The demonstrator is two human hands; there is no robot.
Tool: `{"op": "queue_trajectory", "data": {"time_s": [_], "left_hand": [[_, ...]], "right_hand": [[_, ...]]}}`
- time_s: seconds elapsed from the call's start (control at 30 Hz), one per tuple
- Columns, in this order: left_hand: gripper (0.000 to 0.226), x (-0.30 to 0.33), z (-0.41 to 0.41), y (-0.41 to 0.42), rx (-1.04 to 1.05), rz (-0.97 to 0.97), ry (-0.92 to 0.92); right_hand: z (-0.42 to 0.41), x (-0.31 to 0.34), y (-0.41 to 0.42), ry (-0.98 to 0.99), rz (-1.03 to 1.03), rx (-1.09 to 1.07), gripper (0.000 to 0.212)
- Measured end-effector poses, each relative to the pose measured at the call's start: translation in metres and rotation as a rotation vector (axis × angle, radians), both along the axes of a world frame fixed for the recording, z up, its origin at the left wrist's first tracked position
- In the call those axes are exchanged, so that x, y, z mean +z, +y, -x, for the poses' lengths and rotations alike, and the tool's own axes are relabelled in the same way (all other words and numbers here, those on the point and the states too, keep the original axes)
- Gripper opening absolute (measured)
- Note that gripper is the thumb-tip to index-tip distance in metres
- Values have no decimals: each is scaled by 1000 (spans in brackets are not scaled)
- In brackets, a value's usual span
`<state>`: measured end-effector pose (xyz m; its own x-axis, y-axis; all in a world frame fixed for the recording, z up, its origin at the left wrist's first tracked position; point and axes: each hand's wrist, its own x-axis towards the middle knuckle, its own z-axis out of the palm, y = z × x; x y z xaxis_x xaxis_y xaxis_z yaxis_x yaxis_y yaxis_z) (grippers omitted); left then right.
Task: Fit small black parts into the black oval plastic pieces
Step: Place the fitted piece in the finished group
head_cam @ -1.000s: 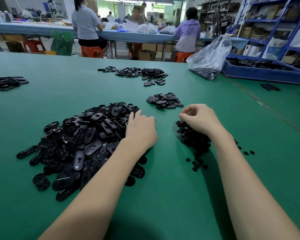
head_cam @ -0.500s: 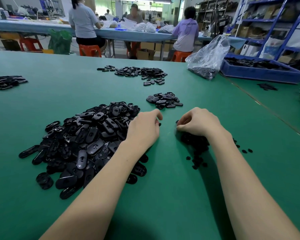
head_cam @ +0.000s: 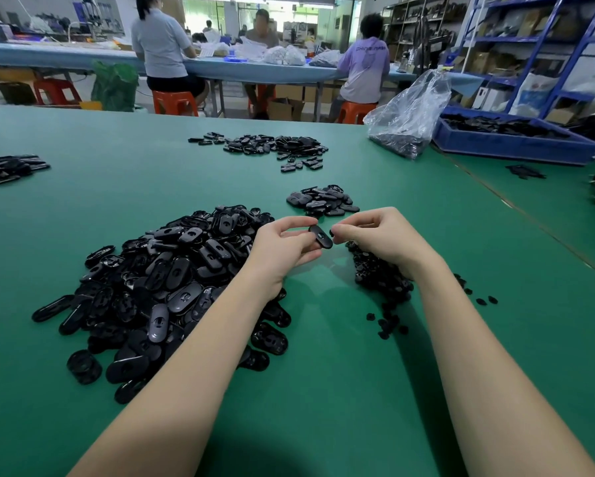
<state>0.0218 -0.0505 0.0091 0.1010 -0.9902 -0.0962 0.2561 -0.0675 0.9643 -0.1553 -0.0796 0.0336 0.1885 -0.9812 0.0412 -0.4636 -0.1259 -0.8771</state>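
My left hand (head_cam: 285, 246) pinches one black oval piece (head_cam: 320, 236) and holds it just above the green table (head_cam: 323, 390). My right hand (head_cam: 378, 235) pinches a small black part (head_cam: 332, 232) right beside the oval's upper end. A big heap of black oval pieces (head_cam: 165, 287) lies to the left, under my left forearm. Under my right wrist lies a heap of small black parts (head_cam: 382, 280), partly hidden by the hand.
A small pile of ovals (head_cam: 323, 200) lies just beyond my hands, a wider scatter (head_cam: 272, 146) farther back, another pile (head_cam: 7, 168) at far left. A clear plastic bag (head_cam: 409, 118) and a blue bin (head_cam: 509, 139) stand at back right. People sit at a far bench.
Both hands have lifted off their heaps and come together; the left now holds an oval piece, the right a small part, nearly touching.
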Motion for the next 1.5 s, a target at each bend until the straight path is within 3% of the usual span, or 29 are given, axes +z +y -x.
{"op": "queue_trajectory", "data": {"time_s": [0.17,0.43,0.7,0.87,0.97,1.27,1.5], "left_hand": [[21,-1,-2,-2,5,-26,92],[32,-4,2,-2,47,-37,89],[9,-1,1,-2,50,-73,49],[26,2,0,2,16,-52,121],[36,4,-2,4,-27,10,86],[20,2,-7,4,54,83,-93],[14,0,-7,4,-16,99,-200]], "right_hand": [[-5,1,1,-137,-59,-90,6],[-3,4,1,-133,-99,-68,3],[-9,0,-4,-252,-168,-6,4],[-12,-1,-4,-262,-185,-6,7],[-14,-2,-3,-211,-166,-10,11],[-16,3,-3,-133,-162,-73,5],[-19,2,-2,-116,-139,-97,6]]}}
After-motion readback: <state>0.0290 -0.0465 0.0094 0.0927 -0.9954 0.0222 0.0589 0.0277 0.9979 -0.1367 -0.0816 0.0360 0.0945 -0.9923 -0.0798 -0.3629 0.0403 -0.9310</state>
